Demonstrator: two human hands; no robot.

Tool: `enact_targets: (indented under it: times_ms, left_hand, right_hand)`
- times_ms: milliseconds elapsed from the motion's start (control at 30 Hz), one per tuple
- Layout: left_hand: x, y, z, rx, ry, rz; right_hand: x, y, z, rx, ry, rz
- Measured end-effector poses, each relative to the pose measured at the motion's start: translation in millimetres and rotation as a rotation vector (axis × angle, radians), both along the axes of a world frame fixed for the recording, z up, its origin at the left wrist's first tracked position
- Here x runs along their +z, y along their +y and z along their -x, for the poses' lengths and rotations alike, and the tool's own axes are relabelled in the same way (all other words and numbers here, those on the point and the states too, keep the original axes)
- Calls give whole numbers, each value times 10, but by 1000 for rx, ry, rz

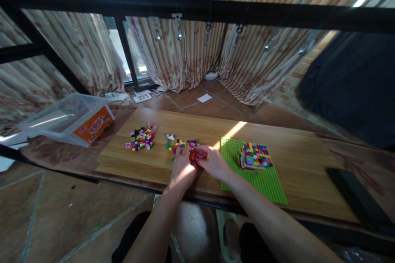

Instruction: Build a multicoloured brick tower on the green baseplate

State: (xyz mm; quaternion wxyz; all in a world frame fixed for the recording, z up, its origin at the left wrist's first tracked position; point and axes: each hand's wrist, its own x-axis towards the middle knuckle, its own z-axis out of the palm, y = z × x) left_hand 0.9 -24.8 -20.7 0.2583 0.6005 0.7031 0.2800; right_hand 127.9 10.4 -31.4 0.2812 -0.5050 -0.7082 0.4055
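Patterned curtains over a brown tiled floor

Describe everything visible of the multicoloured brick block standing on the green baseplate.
The brick block is a compact, box-like stack of small bricks that look like plastic. Its top is a patchwork of red, yellow, blue, purple and green, among others; the near side shows stacked layers with some white. It stands upright on the green baseplate, close to that plate's right edge in this view. Neither the left hand nor the right hand touches it. Individual studs are too small to make out.
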Motion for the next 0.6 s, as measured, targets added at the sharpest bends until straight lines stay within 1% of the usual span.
enact_targets:
  times_ms: [167,233,300,367,467,600]
  left_hand:
    - [-14,-6,17,-40,3,-5]
    - [-21,-8,21,-42,1,-12]
    - [-29,-7,21,-39,0,-22]
    - [-42,-4,18,-37,-6,-37]
    - [-66,5,13,-32,-34,-55]
    - [-79,17,9,-20,-63,-47]
  right_hand:
    - [69,-11,-17,-39,-248,-106]
    - [90,-17,-22,-39,-288,-125]
    - [88,-16,-21,-28,-255,-103]
    - [68,-11,-16,-26,-158,-42]
    - [32,-3,-5,-60,8,65]
    - [19,0,2,-98,126,140]
